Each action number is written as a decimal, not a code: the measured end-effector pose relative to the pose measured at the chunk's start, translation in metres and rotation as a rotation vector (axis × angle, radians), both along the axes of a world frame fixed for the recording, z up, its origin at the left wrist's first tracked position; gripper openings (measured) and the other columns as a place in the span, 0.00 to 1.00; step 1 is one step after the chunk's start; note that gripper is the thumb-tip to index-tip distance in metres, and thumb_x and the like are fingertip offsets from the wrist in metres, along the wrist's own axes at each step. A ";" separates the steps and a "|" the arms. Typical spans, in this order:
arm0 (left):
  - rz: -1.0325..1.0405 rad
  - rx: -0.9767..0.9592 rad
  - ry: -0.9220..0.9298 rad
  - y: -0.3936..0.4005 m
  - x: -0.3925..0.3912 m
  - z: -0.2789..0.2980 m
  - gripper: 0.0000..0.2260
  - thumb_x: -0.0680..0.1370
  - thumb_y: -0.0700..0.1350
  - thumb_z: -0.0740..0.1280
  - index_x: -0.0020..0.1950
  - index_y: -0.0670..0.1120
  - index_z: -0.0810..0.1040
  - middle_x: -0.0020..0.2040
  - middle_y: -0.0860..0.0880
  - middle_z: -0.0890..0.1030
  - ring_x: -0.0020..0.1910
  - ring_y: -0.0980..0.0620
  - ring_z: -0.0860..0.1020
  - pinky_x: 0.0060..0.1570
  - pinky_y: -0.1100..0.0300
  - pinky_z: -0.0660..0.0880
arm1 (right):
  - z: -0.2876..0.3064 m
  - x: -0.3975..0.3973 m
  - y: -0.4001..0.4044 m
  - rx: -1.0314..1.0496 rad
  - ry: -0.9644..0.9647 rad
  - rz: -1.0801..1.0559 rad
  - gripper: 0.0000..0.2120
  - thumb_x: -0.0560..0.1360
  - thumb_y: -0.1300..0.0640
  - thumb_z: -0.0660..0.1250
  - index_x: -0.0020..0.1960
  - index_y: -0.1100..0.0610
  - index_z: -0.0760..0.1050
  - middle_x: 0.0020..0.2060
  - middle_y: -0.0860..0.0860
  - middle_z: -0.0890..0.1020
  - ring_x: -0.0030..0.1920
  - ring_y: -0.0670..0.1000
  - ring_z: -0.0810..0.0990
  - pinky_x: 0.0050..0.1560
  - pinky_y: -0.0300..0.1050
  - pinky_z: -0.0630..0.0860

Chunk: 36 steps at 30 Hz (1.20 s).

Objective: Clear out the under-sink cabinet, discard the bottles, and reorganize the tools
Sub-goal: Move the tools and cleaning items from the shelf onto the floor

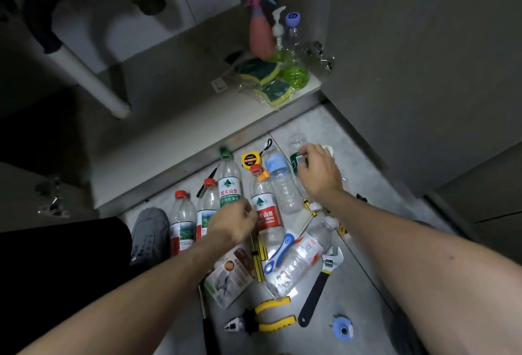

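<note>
Clear plastic bottles (262, 207), red-capped, upright; left hand (234, 220) gripping one, right hand (317, 169) clutching a green-labelled bottle (296, 157).

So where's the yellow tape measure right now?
In the head view, the yellow tape measure lies on the floor just in front of the cabinet's edge, between the green-capped bottle and the blue-labelled bottle.

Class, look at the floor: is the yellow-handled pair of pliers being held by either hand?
No. The pliers lie untouched on the floor, while the left hand and right hand are up among the bottles.
</note>
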<state>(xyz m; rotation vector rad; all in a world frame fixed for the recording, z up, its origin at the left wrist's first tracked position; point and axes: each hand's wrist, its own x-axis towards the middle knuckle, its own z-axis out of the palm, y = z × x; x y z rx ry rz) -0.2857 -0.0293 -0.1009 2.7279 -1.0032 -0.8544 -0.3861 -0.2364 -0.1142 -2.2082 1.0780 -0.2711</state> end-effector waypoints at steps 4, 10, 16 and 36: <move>0.015 -0.067 -0.055 -0.038 0.053 0.029 0.11 0.81 0.55 0.60 0.58 0.52 0.75 0.49 0.50 0.80 0.44 0.51 0.80 0.45 0.52 0.80 | 0.015 0.041 -0.032 -0.073 0.035 0.084 0.18 0.78 0.59 0.61 0.67 0.53 0.72 0.64 0.51 0.74 0.66 0.53 0.70 0.61 0.50 0.71; 0.027 -0.232 -0.173 -0.136 0.143 0.065 0.14 0.79 0.54 0.64 0.61 0.50 0.76 0.57 0.48 0.79 0.56 0.45 0.77 0.56 0.52 0.75 | 0.029 0.099 -0.084 -0.254 0.092 0.169 0.22 0.79 0.55 0.61 0.73 0.56 0.68 0.67 0.54 0.71 0.67 0.56 0.69 0.61 0.53 0.71; -0.092 -0.366 -0.294 -0.241 0.191 0.061 0.21 0.78 0.50 0.63 0.71 0.48 0.71 0.71 0.44 0.69 0.70 0.43 0.68 0.67 0.51 0.68 | 0.025 0.146 -0.105 -0.396 0.074 0.271 0.26 0.78 0.53 0.62 0.75 0.56 0.66 0.72 0.55 0.67 0.68 0.57 0.67 0.62 0.55 0.73; 0.123 -0.720 -0.274 -0.183 0.199 0.038 0.12 0.69 0.50 0.74 0.46 0.50 0.74 0.44 0.52 0.75 0.42 0.51 0.74 0.41 0.62 0.66 | 0.004 0.156 -0.096 -0.348 -0.131 0.122 0.02 0.75 0.55 0.69 0.46 0.50 0.76 0.47 0.46 0.78 0.51 0.50 0.73 0.44 0.45 0.73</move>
